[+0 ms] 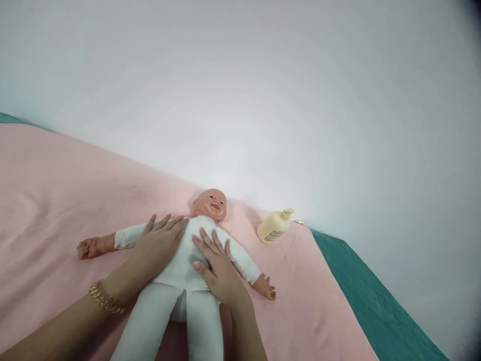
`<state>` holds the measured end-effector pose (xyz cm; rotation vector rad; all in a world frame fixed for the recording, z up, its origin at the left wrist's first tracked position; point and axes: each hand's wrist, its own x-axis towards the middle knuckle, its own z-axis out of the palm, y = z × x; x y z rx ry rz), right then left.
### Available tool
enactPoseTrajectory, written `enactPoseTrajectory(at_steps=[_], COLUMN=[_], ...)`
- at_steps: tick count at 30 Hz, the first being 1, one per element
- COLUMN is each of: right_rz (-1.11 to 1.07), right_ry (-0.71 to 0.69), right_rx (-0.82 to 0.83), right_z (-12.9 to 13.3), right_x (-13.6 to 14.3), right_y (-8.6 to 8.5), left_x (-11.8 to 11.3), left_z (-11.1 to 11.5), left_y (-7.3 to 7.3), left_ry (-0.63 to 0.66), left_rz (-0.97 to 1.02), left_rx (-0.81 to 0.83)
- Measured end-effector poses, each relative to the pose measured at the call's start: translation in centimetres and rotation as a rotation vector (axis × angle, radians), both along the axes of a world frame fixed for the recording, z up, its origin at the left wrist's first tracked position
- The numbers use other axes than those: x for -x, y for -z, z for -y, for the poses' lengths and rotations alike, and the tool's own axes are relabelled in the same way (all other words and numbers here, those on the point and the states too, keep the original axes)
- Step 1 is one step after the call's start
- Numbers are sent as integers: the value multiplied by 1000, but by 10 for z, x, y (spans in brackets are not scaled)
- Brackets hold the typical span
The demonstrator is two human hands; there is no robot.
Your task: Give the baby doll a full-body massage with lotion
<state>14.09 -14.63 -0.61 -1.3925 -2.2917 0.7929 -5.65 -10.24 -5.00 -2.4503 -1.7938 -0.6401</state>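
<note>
Pink bedding (56,200) covers the bed, where a white-suited doll (188,260) lies face up. Both hands rest flat and open on its chest, left hand (158,245) beside right hand (216,265), fingers spread. Farther right lies a cream bottle (273,226), then a white wall (263,90).

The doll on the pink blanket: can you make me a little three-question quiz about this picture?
1. True or false: both hands lie flat on the doll.
2. What lies beside the doll's head? A) bottle B) spoon C) book
3. Which wrist wears the bracelet?

Key:
1. True: left hand and right hand rest on its chest.
2. A, a cream bottle on its side on the pink blanket.
3. The left.
</note>
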Motion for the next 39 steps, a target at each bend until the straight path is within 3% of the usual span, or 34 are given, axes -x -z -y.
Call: enactPoseTrajectory(at_steps=[11,15,21,26,30,32,34,36,39], right_rz=[236,244,101,-133,-88,-84,-34,69,228], right_ry=[438,481,526,592,610,633,621,634,696], right_rx=[20,15,-25,-57,120,283,371,367,306], right_z=[-2,-4,-8,-4,7,12,14,15,14], right_x=[0,-1,-4,-26,-64,-82,-97,-107,-117], right_y=[7,9,15,0,-19,-25,-27,-24,-16], left_x=[-1,-1,-2,1,28,54,83,107,126], left_z=[1,0,0,1,-4,-5,-6,-6,-7], left_y=[-2,0,1,-11,-27,-33,-35,-34,-32], left_ry=[-25,-17,12,70,19,-36,-106,-186,-205], left_rz=[-22,4,130,244,118,10,-80,-133,-97], left_rx=[31,19,-116,-249,-56,138,181,266,386])
